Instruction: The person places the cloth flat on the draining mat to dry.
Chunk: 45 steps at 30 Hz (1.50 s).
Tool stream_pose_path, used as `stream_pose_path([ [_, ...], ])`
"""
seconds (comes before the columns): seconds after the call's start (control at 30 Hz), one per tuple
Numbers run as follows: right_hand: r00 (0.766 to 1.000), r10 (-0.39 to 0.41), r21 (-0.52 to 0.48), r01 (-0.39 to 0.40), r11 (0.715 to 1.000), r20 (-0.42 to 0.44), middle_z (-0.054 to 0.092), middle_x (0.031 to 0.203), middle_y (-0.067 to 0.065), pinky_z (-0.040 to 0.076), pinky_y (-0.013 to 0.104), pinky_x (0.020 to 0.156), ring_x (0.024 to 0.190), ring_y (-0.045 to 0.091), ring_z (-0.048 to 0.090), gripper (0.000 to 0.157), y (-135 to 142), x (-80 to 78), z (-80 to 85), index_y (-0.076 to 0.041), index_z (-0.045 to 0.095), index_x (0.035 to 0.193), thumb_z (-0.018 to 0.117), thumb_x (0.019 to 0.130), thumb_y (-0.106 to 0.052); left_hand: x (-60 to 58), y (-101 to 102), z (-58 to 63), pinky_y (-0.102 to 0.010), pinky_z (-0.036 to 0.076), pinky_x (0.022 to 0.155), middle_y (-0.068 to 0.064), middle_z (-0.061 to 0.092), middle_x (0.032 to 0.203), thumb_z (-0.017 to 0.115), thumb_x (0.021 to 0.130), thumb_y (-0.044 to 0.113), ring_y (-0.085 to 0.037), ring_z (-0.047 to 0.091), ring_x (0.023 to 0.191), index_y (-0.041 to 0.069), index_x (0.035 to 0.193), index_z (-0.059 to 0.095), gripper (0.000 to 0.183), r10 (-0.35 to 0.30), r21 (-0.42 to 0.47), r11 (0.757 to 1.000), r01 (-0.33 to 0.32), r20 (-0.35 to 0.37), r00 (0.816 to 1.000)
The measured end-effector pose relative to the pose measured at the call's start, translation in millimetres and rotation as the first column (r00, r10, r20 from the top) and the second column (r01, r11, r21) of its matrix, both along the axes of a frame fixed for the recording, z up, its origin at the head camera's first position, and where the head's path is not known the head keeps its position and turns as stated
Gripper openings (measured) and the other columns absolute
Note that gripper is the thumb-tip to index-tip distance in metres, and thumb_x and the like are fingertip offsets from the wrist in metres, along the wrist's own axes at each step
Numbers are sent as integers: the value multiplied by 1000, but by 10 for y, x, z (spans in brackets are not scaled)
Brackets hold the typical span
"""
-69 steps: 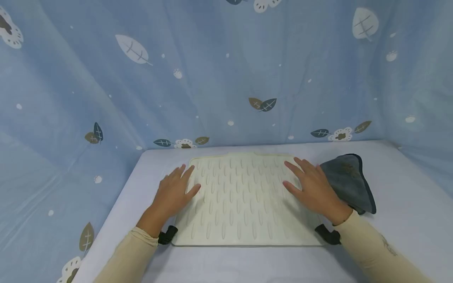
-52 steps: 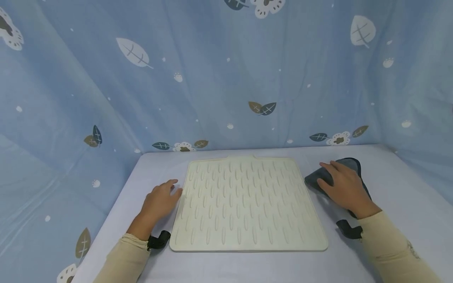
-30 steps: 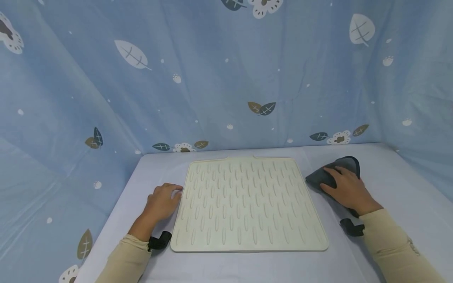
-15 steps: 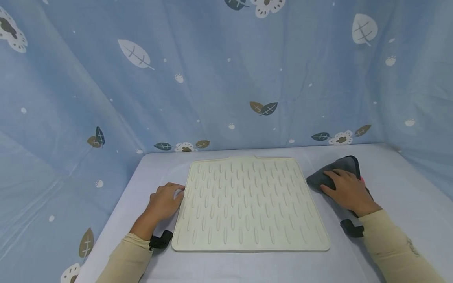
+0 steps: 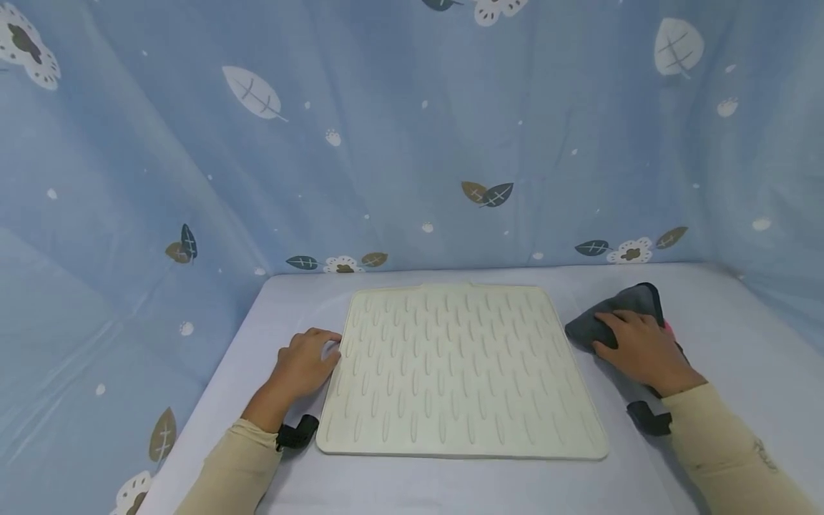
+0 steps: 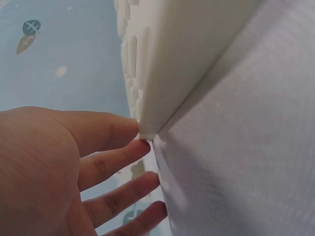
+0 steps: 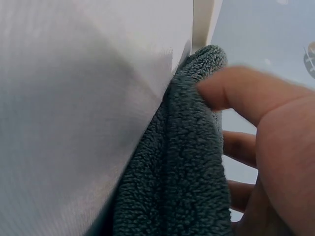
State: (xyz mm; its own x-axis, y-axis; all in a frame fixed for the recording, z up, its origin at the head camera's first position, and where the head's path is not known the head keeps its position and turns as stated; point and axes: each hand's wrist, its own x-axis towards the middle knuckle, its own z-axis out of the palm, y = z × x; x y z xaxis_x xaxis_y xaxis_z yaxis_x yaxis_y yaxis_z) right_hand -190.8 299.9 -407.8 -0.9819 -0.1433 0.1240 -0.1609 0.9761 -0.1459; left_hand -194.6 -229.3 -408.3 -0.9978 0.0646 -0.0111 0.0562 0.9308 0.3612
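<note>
A cream mat with raised oval ridges [image 5: 460, 372] lies flat on the white surface. At its left edge rests my left hand [image 5: 302, 363]. In the left wrist view, the left thumb touches the edge of the mat [image 6: 184, 54], with the other fingers nearly straight and spread beyond it. To the mat's right, my right hand [image 5: 644, 352] grips a folded dark grey terry cloth [image 5: 614, 307]. The right wrist view shows the cloth [image 7: 192, 157] bunched between thumb and fingers. A small pink patch [image 5: 668, 327] peeks out beside that hand; what it belongs to is hidden.
A blue curtain with leaf prints [image 5: 399, 129] rises behind and along the sides of the white tabletop [image 5: 450, 490]. Black wrist mounts [image 5: 298, 433] sit low beside both forearms, close to the surface.
Both hands have come off the mat's top: the left moved down to its left edge, the right went right onto the cloth and gathered it. A pink patch has appeared by the right hand.
</note>
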Motion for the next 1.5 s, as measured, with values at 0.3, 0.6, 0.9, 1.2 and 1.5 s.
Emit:
stream_pose_path([
  [0.3,999,-2,10,2,1000,46,49,133,39,40,76,89,116,66,43,64,56,-11,1,6,51,138,73,85,-23,-41,41,1,-72,36,98,-22,52,145,61,98,24,-47,45,134,12,134,63,37,-6,-16,1000,6,18,1000],
  [0.6,999,34,31,-34,999,-3,60,123,36,44,70,90,109,60,53,56,1,-35,16,6,57,133,76,85,-16,-22,16,9,-72,33,99,-22,49,146,60,99,23,-48,40,137,11,134,62,38,6,-8,1000,-6,33,999],
  [0.9,992,65,22,-63,998,-108,69,111,30,48,64,83,99,53,61,48,3,-37,33,5,65,122,80,77,-5,-8,17,11,-71,34,99,-21,50,146,60,99,22,-48,41,136,11,135,61,38,-1,-31,1000,2,21,1000],
  [1.2,985,70,-41,-77,996,-158,70,109,30,49,65,83,98,54,62,42,-8,-56,43,6,67,119,76,77,4,-9,0,11,-71,33,99,-22,49,146,60,99,23,-48,40,136,11,135,61,38,2,-27,1000,-2,22,1000],
  [1.5,959,102,-39,-116,992,-263,69,108,32,50,65,75,96,53,62,44,-59,-7,73,5,67,120,75,76,7,-8,9,19,-72,34,98,-22,49,146,60,99,23,-49,41,135,11,135,61,38,-12,-44,999,13,20,1000],
])
